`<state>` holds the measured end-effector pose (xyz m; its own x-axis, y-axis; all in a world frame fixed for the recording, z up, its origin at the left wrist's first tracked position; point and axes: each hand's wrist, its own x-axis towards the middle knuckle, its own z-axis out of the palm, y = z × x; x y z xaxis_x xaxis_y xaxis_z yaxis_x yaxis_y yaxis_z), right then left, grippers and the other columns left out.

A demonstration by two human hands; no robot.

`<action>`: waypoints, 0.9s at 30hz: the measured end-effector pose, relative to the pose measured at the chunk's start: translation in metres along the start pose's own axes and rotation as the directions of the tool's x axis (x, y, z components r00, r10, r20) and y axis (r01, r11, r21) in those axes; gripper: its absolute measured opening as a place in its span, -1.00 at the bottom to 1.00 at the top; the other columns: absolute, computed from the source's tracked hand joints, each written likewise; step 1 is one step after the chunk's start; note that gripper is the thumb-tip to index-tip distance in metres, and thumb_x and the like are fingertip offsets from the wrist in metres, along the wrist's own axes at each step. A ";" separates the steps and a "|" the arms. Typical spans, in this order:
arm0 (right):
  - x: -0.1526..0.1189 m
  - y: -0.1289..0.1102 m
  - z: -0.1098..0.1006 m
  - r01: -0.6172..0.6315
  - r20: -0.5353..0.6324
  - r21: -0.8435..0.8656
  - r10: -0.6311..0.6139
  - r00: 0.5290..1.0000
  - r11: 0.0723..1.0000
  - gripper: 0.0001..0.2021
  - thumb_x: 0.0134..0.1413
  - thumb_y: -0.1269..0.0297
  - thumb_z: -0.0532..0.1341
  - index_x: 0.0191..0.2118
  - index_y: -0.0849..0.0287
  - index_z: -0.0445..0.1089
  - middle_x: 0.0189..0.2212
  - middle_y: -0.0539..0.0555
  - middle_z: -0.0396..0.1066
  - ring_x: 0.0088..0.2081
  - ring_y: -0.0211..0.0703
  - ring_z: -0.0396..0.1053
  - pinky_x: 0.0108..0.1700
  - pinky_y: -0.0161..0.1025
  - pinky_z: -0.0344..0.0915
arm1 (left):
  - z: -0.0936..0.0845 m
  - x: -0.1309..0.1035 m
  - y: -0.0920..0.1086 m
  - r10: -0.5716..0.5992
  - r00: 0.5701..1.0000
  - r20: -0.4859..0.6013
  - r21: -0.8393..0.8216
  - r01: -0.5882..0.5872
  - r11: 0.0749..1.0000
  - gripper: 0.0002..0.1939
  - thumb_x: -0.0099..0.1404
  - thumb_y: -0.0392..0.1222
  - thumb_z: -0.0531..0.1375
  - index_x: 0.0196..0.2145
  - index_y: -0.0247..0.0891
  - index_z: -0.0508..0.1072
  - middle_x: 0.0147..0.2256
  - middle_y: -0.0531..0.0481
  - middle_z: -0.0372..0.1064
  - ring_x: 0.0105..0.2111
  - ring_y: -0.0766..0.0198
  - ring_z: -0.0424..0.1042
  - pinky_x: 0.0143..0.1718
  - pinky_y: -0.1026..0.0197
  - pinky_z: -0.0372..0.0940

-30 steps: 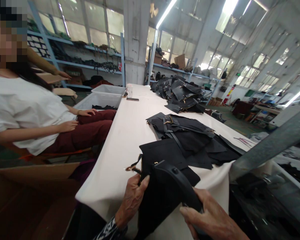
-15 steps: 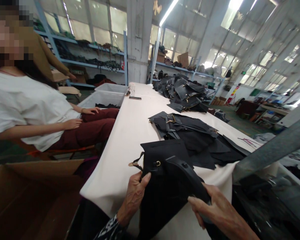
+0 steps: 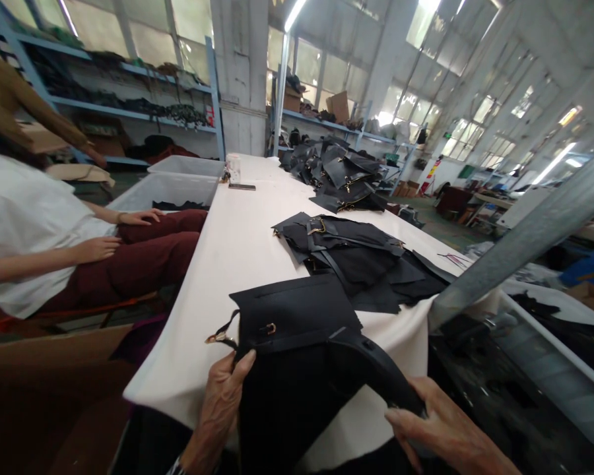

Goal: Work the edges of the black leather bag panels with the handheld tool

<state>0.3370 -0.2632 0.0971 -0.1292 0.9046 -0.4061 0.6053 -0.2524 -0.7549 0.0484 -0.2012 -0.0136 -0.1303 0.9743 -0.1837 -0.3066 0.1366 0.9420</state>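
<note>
A black bag piece (image 3: pixel 297 310), apparently unfinished, lies over the near end of the table, its lower part hanging toward me. It has a small gold fitting near its upper left and a short strap with a gold clasp (image 3: pixel 218 338) at the left edge. My left hand (image 3: pixel 220 396) pinches that left edge, thumb on top. On the right, my right hand (image 3: pixel 433 422) is closed around a curved black strip (image 3: pixel 376 363) of the same piece, holding it raised. The fingertips under the material are hidden.
Black bag pieces with gold fittings (image 3: pixel 346 254) lie just beyond, and a larger heap (image 3: pixel 336 168) sits farther back on the white table (image 3: pixel 202 277). A slanted metal post (image 3: pixel 519 244) stands at right, beside plastic bins. A seated person (image 3: pixel 44 231) is at left, near a cardboard box.
The view has swung right, so everything sits farther left. The bag piece now lies flatter, with its upper panel spread wider, and the right hand has moved away from the left hand.
</note>
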 end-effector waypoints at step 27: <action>0.029 0.005 0.008 0.137 -0.002 0.171 -0.138 0.990 0.976 -0.75 0.10 0.19 0.15 -0.52 0.22 0.27 -0.75 -0.11 0.26 -0.72 -0.34 0.25 -0.63 -0.44 0.16 | -0.011 -0.037 0.021 0.011 0.983 -0.182 0.126 0.012 0.992 -0.72 -0.02 -0.02 0.29 -0.38 -0.26 0.51 -0.48 0.01 0.44 -0.28 0.07 0.43 -0.13 0.11 0.31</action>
<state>0.3303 -0.2412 0.0772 -0.2105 0.9314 -0.2970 0.4390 -0.1814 -0.8800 0.0366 -0.2361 0.0103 -0.3032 0.9269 -0.2212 -0.1868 0.1698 0.9676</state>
